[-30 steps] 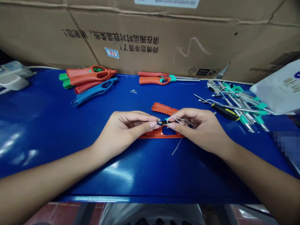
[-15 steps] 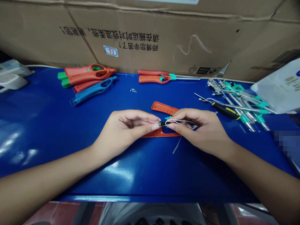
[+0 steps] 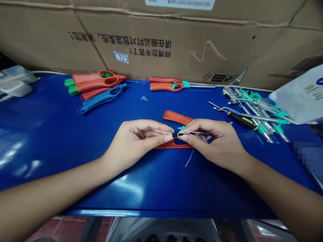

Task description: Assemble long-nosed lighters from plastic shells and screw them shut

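Between my two hands is a small black igniter part [image 3: 176,135] with white wires [image 3: 193,131]. My left hand [image 3: 141,136] pinches its left end between thumb and fingertips. The fingers of my right hand [image 3: 209,139] are closed on its right end, where the wires come out. Just beneath lies an orange lighter shell half [image 3: 165,145], partly covered by my fingers. Another orange shell half [image 3: 176,117] rests behind my hands, and a bit of a teal piece [image 3: 181,127] shows between them. A thin clear tube [image 3: 189,158] sticks out below my right hand.
Orange, red, blue and green lighter shells [image 3: 101,82] are stacked at back left. Small screws [image 3: 144,98] lie mid-table. Two lighters with metal rods [image 3: 168,86] sit near the cardboard box [image 3: 151,37]. On the right are a screwdriver [image 3: 243,121], metal tubes [image 3: 262,117] and a white bag [image 3: 300,95].
The view has shifted slightly. Both hands keep their pinch on the black part, with only a tiny shift of the fingers and wires.
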`<action>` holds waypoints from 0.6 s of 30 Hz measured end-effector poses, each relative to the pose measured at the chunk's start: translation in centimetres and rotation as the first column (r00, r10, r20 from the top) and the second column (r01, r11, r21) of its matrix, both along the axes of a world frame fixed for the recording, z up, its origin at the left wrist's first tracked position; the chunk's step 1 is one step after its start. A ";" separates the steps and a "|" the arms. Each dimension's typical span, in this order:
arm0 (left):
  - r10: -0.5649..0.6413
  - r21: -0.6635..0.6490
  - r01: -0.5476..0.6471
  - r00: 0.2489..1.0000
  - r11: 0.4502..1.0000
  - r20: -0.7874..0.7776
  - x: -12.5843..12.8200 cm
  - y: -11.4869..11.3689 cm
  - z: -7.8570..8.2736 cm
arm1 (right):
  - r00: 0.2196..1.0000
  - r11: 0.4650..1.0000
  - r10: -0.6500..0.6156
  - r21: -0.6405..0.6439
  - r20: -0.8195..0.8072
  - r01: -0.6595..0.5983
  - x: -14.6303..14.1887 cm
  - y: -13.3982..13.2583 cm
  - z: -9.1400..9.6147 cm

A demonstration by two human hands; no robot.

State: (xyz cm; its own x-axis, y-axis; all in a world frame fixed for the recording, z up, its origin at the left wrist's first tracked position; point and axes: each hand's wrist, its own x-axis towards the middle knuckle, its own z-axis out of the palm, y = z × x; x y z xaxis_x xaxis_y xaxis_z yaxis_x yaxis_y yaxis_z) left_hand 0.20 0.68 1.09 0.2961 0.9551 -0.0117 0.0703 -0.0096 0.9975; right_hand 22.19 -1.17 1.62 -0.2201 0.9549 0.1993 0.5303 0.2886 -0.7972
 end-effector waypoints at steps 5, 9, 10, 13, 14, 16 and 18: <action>-0.017 0.015 0.016 0.999 1.000 0.040 0.1 -0.2 0.0 | 1.000 1.000 0.003 -0.024 -0.024 -0.003 -0.1 -0.1 -0.4; -0.047 0.015 0.046 0.995 0.999 0.088 0.2 -0.3 -0.1 | 0.999 0.999 -0.002 -0.036 -0.042 0.001 -0.2 -0.1 -0.4; -0.056 0.015 0.055 0.994 0.998 0.096 0.2 -0.3 -0.1 | 0.999 0.999 -0.013 -0.040 -0.046 0.011 -0.2 0.0 -0.4; -0.096 0.029 0.093 0.990 0.995 0.099 0.1 -0.4 -0.3 | 0.997 0.997 -0.041 -0.067 -0.062 0.037 -0.2 0.1 -0.2; -0.111 0.058 0.107 0.991 0.993 0.078 0.0 -0.4 -0.3 | 0.997 0.996 -0.042 -0.080 -0.068 0.036 -0.2 0.1 -0.1; -0.130 0.189 0.133 0.991 0.973 -0.028 -0.2 -0.3 -0.4 | 0.997 0.993 -0.028 -0.112 -0.078 0.019 -0.2 0.2 0.0; -0.098 0.380 0.159 0.980 0.911 -0.176 -0.4 -0.2 -0.4 | 0.997 0.989 -0.005 -0.150 -0.082 -0.008 -0.2 0.2 0.0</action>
